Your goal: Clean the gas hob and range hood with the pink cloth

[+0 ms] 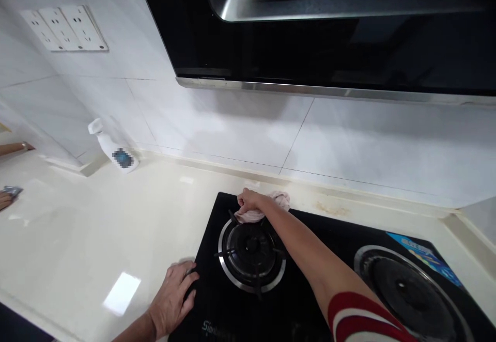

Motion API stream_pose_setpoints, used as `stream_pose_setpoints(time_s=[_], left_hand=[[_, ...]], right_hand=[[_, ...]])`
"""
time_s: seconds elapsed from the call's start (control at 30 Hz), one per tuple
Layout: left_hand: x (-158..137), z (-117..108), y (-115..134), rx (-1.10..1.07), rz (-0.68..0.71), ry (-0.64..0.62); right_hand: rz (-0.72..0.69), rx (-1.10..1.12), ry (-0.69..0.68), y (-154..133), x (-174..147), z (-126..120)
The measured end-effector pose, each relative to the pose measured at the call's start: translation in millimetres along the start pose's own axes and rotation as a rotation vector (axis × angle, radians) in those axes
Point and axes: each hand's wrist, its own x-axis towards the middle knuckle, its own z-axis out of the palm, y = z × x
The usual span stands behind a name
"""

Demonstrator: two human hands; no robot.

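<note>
Your right hand (248, 201) has its grip clamped on the pale cloth (251, 217) at the back edge of the stove (236, 311); your forearm (310, 254) hides part, so its full spread is hard to judge. Your left hand (174, 295), grip apart, rests at the stove's left edge.

Wall (232, 125), tiled, pale grey, thin dark joints | Range hood (310, 55), black, glossy, silver strip along lower edge, curved metal trim above | Sockets (64, 28), three, white, side by side, upper left of wall | Spray bottle (110, 144), white, blue label blurred, near wall, below sockets
</note>
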Motion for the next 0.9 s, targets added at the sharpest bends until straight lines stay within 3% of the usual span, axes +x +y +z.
stream_pose_setpoints(time_s=[0.17,0.27,0.47,0.63,0.9], left_hand=[[2.3,1.0,7.0,-0.014,-0.054,0.073],[3.1,-1.2,5.4,-0.002,-0.015,0.041],[2.3,-3.0,-0.3,0.025,0.012,-0.015],[1.5,-1.6,-0.9,0.029,0.046,0.008],[2.1,-0.8,-4.4,0.039,0.066,0.018]], right_hand=[[0.207,-0.033,0.133,24.3,-8.1,-5.7],[0.322,-0.043,0.178,40.2,-14.7,-9.7],[0.207,-0.035,0.051,38.3,-13.2,-13.7],[0.139,-0.03,0.06,34.1,-9.7,-5.7],[0.295,-0.009,0.251,102.2,-66.2,7.9]])
